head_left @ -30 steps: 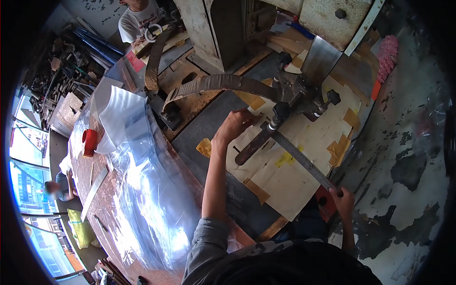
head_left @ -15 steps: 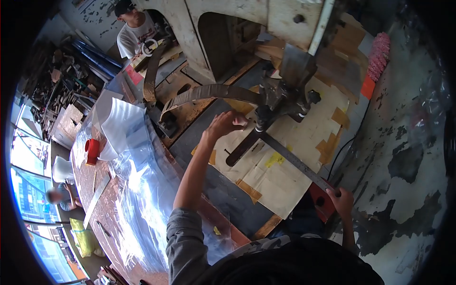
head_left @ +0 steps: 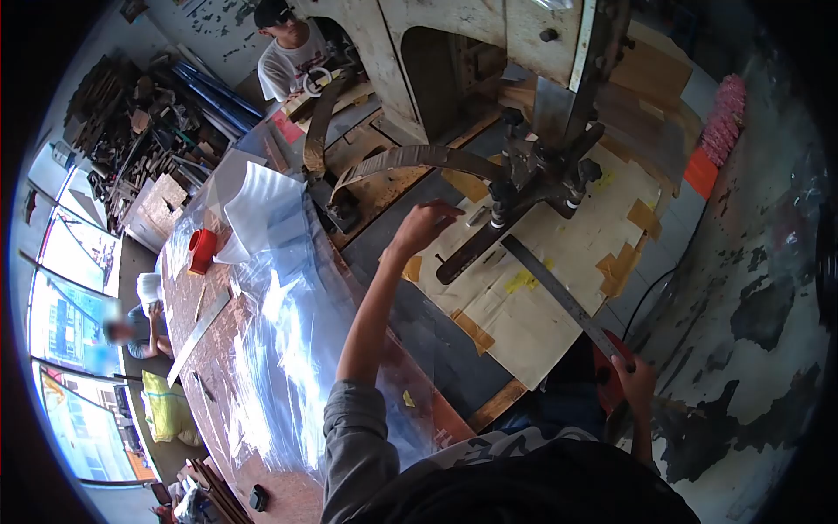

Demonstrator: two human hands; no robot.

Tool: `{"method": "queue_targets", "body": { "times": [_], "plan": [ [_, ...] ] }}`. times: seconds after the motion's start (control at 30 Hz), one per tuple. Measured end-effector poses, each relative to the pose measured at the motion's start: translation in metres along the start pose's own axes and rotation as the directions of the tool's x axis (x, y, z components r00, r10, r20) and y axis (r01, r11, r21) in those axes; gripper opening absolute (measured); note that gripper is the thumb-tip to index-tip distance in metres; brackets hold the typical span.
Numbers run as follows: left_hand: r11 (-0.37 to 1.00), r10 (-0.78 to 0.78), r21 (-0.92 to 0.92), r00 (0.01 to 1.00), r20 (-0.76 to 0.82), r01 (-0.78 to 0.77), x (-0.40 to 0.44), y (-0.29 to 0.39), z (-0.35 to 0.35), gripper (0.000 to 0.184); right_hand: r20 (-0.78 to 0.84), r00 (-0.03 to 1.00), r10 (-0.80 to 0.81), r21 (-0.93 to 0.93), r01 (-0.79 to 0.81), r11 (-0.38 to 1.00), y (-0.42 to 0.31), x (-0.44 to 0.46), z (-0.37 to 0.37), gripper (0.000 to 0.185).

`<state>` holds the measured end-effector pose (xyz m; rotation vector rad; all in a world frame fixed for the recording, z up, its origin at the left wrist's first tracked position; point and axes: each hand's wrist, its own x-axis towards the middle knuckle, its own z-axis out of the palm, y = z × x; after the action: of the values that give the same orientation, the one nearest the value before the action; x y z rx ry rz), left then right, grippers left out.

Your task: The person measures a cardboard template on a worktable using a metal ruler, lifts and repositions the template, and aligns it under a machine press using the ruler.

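Observation:
My right hand (head_left: pixel 636 377) grips the near end of a long steel ruler (head_left: pixel 563 295), which slants across a pale taped sheet (head_left: pixel 546 345). The ruler's far end lies beside the dark slotted bar (head_left: pixel 476 251) of a clamp fixture (head_left: pixel 546 170) under the machine head. On the bar's other side, my left hand (head_left: pixel 423 229) hovers with fingers stretched out. Just beyond its fingertips a small metal piece (head_left: pixel 477 217) rests on the sheet; hand and piece look apart.
The large machine frame (head_left: pixel 449 79) stands at the back, with a curved strap (head_left: pixel 410 159) before it. Clear plastic sheeting (head_left: pixel 288 349), a red tape roll (head_left: pixel 202 251) and another ruler (head_left: pixel 199 336) lie on the left table. A person (head_left: pixel 297 52) is behind the machine; another (head_left: pixel 144 332) sits far left.
The view has shifted, moving the scene right. My left hand has drawn back from the small metal piece, uncovering it. The ruler's far end has slid slightly away from the clamp bar, towards me.

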<state>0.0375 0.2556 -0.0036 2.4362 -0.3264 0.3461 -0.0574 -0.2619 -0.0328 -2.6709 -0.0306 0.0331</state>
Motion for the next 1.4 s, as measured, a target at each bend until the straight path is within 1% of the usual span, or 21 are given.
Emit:
{"method": "queue_targets", "body": {
  "times": [0.1,0.13,0.23,0.33,0.43,0.53,0.6,0.73,0.83,0.93,1.03,1.13,1.23,1.33,1.4],
  "plan": [
    [1.0,0.028,0.005,0.999,0.03,-0.028,0.019,-0.001,0.009,0.019,0.034,0.999,0.026,-0.028,-0.025,0.999,-0.014,0.001,-0.011,0.052],
    [0.999,-0.012,-0.038,0.998,0.063,0.014,0.025,-0.003,0.012,0.021,0.025,0.999,0.021,-0.036,-0.02,0.999,-0.014,0.002,-0.011,0.052],
    [0.991,-0.045,-0.115,0.979,0.2,0.069,0.034,-0.01,0.014,0.025,0.015,1.0,0.014,-0.041,-0.014,0.999,-0.014,0.002,-0.009,0.053],
    [0.984,-0.057,-0.15,0.969,0.241,0.095,0.037,-0.013,0.017,0.029,0.041,0.999,0.034,-0.025,-0.033,0.999,-0.021,0.003,-0.012,0.053],
    [0.987,-0.044,-0.141,0.972,0.231,0.078,0.036,-0.011,0.018,0.029,0.054,0.997,0.046,-0.033,-0.044,0.998,-0.022,0.002,-0.012,0.052],
    [0.988,-0.081,-0.112,0.973,0.216,0.107,0.034,-0.003,0.015,0.031,0.046,0.999,0.029,-0.073,-0.025,0.997,-0.012,0.002,-0.007,0.05],
    [0.983,-0.098,-0.134,0.975,0.199,0.127,0.031,-0.006,0.021,0.034,0.052,0.998,0.038,-0.096,-0.033,0.995,-0.011,0.003,-0.006,0.047],
    [0.982,-0.113,-0.124,0.968,0.222,0.143,0.03,-0.007,0.023,0.034,0.043,0.999,0.008,-0.016,-0.008,1.0,-0.003,0.003,-0.003,0.042],
    [0.99,-0.078,-0.105,0.986,0.149,0.094,0.027,-0.002,0.022,0.032,0.048,0.999,0.007,-0.005,-0.006,1.0,-0.001,0.004,-0.003,0.04],
    [0.993,-0.023,-0.116,0.993,0.112,0.036,0.024,-0.003,0.024,0.03,0.065,0.998,0.026,-0.001,-0.026,1.0,-0.005,0.007,-0.006,0.04],
    [0.994,-0.006,-0.106,0.995,0.104,0.017,0.023,-0.008,0.027,0.037,0.061,0.998,0.032,-0.01,-0.032,0.999,-0.009,0.007,-0.006,0.042],
    [0.999,0.045,0.018,0.994,0.103,-0.048,0.022,-0.005,0.029,0.028,0.064,0.997,0.034,-0.01,-0.033,0.999,-0.012,0.008,-0.008,0.043],
    [0.997,0.045,0.052,0.996,0.08,-0.05,0.022,-0.002,0.026,0.037,0.082,0.996,0.041,0.004,-0.041,0.999,-0.017,0.009,-0.012,0.043],
    [0.997,0.08,-0.021,0.989,0.123,-0.078,0.023,-0.003,0.018,0.027,0.077,0.997,0.017,-0.016,-0.016,1.0,-0.015,0.012,-0.009,0.044],
    [0.995,-0.018,-0.095,0.987,0.162,0.033,0.023,-0.007,0.02,0.03,0.095,0.995,0.031,-0.042,-0.028,0.999,-0.01,0.014,-0.008,0.044]
  ]
}}
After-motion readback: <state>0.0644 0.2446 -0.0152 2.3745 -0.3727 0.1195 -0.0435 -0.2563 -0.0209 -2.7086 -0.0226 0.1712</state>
